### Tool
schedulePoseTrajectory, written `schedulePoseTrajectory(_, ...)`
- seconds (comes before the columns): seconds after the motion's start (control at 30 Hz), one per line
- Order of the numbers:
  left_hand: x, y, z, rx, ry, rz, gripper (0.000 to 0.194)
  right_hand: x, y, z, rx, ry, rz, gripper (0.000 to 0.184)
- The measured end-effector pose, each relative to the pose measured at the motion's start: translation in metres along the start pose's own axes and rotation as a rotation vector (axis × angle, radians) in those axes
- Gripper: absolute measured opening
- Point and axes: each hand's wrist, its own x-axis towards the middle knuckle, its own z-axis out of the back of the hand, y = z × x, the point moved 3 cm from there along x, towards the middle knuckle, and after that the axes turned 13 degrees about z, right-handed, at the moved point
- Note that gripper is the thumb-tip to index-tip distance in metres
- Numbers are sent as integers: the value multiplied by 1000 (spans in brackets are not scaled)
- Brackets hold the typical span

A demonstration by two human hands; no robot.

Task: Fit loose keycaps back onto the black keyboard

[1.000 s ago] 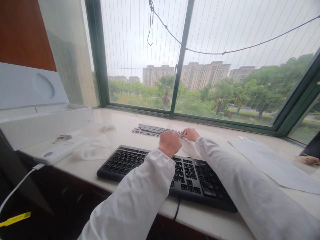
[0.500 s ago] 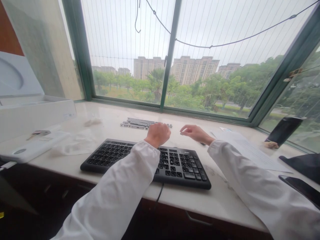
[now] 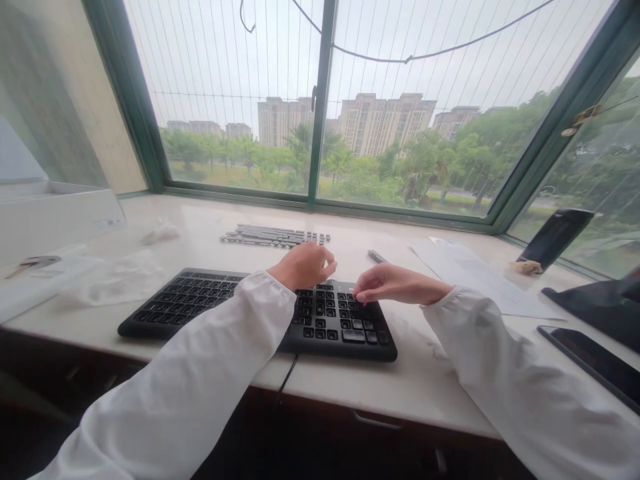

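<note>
A black keyboard (image 3: 200, 300) lies on the white counter; most of its keys show bare square sockets, while several at the lower right of the number pad carry caps. My left hand (image 3: 306, 265) hovers over its back edge, fingers curled together; what they hold, if anything, is hidden. My right hand (image 3: 393, 283) is pinched at the upper part of the number pad, fingertips at the keys; anything between them is too small to make out. Behind the keyboard, loose keycaps (image 3: 270, 235) lie in rows near my left hand.
Papers (image 3: 465, 277) lie at the right, with a small grey stick-like item (image 3: 376, 256) beside them. A phone (image 3: 595, 363) lies near the right edge; a dark upright device (image 3: 555, 235) leans by the window. At left are a white box (image 3: 55, 217), crumpled plastic (image 3: 125, 277) and keys (image 3: 33, 265).
My right hand has come down and closer, from above the counter behind the keyboard onto the number pad. My left hand stays curled near the keyboard's back edge. The view has shifted right.
</note>
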Motion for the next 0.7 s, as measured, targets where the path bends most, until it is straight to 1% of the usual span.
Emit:
schedulePoseTrajectory(0.1, 0, -2, -1, 4, 9, -23, 37, -2, 2, -3, 13, 26, 4, 47)
schedulePoseTrajectory(0.2, -1, -5, -1, 0, 18, -46, 36, -2, 6, -8, -35, 35, 9, 45)
schedulePoseTrajectory(0.4, -3, -6, -2, -2, 29, -44, 36, -1, 11, -13, -128, 8, -6, 39)
schedulePoseTrajectory(0.57, -3, -5, -1, -1, 3, -53, 35, -1, 12, -15, -229, -39, -30, 40)
schedulePoseTrajectory(0.7, -2, -5, -2, 11, -14, -58, 35, -1, 13, -15, -256, -14, -33, 47)
